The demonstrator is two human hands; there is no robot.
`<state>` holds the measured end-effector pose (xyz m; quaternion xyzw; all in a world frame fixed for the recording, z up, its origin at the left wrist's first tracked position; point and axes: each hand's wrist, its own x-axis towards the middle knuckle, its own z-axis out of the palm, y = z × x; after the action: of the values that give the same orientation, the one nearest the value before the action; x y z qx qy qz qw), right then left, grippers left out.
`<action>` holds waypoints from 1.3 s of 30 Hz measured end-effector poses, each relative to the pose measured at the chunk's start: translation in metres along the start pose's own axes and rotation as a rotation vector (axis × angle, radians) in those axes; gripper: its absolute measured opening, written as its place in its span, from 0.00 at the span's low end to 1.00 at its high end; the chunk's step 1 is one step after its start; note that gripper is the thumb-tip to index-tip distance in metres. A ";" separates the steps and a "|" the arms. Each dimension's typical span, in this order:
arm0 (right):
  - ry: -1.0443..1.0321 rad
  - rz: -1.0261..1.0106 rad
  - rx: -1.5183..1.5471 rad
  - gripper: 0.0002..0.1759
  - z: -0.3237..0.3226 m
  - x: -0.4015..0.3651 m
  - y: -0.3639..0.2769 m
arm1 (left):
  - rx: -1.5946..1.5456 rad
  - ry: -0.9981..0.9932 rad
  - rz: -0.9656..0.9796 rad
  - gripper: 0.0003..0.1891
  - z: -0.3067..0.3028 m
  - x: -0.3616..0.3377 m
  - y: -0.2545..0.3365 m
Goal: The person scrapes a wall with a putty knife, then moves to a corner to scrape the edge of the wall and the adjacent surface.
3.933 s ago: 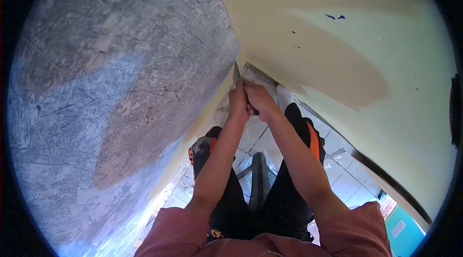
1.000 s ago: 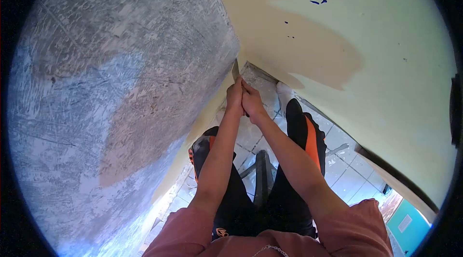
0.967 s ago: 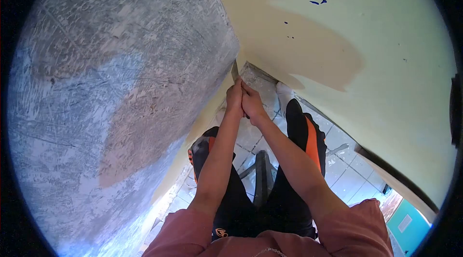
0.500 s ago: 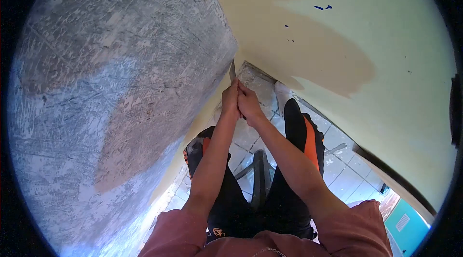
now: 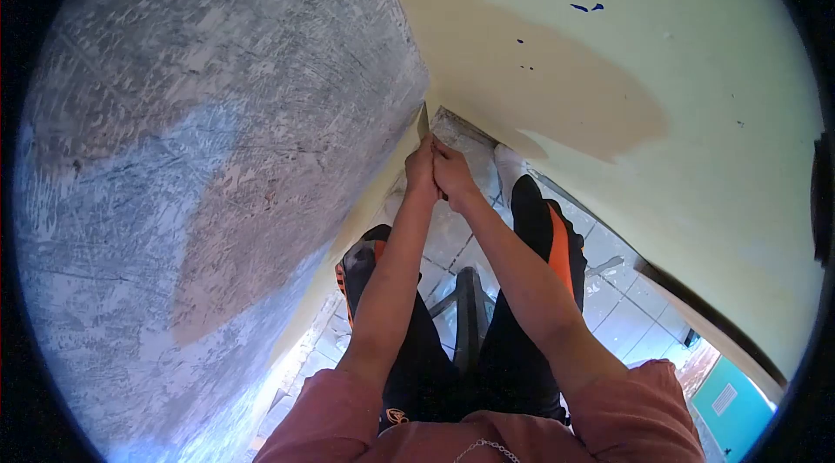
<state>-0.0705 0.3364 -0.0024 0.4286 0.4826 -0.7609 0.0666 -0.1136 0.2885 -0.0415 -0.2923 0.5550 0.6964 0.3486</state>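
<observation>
My left hand and my right hand are pressed together, fingers wrapped round one scraper. Its narrow metal blade points away from me, with the tip at the lower edge of the grey, scraped wall near the corner. Most of the handle is hidden in my grip; a dark end shows below the hands. Rough marks cover the grey surface, and a smooth yellow wall meets it on the right.
Tiled floor with pale dust lies below. A dark post-like support stands between my legs. Baseboard runs along the yellow wall's foot, and a turquoise object with a white label is at the lower right.
Both hands have shifted slightly right and forward together, the scraper still in them. More of the blade's flat face shows now.
</observation>
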 end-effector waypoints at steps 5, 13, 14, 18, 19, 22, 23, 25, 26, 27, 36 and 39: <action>0.000 -0.074 -0.047 0.22 0.001 -0.017 -0.004 | 0.000 0.033 -0.006 0.17 0.006 -0.034 0.014; 0.025 -0.031 0.095 0.21 0.003 -0.012 -0.009 | 0.027 0.003 0.002 0.17 0.006 -0.017 0.010; 0.008 0.003 0.039 0.22 0.002 -0.021 -0.014 | 0.003 0.006 -0.034 0.16 0.005 -0.028 0.012; -0.022 0.004 0.009 0.22 0.004 -0.019 -0.012 | -0.031 -0.035 -0.038 0.16 -0.003 -0.021 0.011; -0.018 0.001 0.011 0.22 0.003 -0.010 -0.006 | -0.028 -0.040 -0.039 0.16 -0.003 -0.014 0.010; 0.019 -0.079 -0.117 0.21 0.000 0.003 0.004 | 0.049 -0.036 -0.103 0.17 0.001 -0.008 0.008; 0.019 -0.073 -0.082 0.21 -0.001 0.002 0.005 | 0.002 -0.021 -0.067 0.17 0.004 -0.011 0.005; 0.015 -0.069 -0.044 0.21 0.000 -0.008 -0.001 | -0.044 -0.005 -0.027 0.18 0.005 -0.022 0.009; -0.004 -0.048 -0.023 0.21 0.000 -0.014 -0.002 | -0.017 -0.016 -0.039 0.18 0.002 -0.028 0.010; -0.024 -0.023 -0.003 0.21 0.001 -0.018 -0.002 | 0.011 -0.024 -0.053 0.17 0.000 -0.032 0.011; 0.029 -0.122 -0.007 0.22 0.004 -0.007 0.000 | -0.044 -0.053 0.006 0.14 0.005 -0.023 0.013; -0.021 -0.003 -0.053 0.22 0.004 -0.020 -0.008 | -0.032 0.010 -0.054 0.13 0.004 -0.042 0.019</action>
<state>-0.0645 0.3314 0.0175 0.4179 0.5023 -0.7525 0.0818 -0.1048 0.2829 0.0037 -0.3162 0.5377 0.6940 0.3596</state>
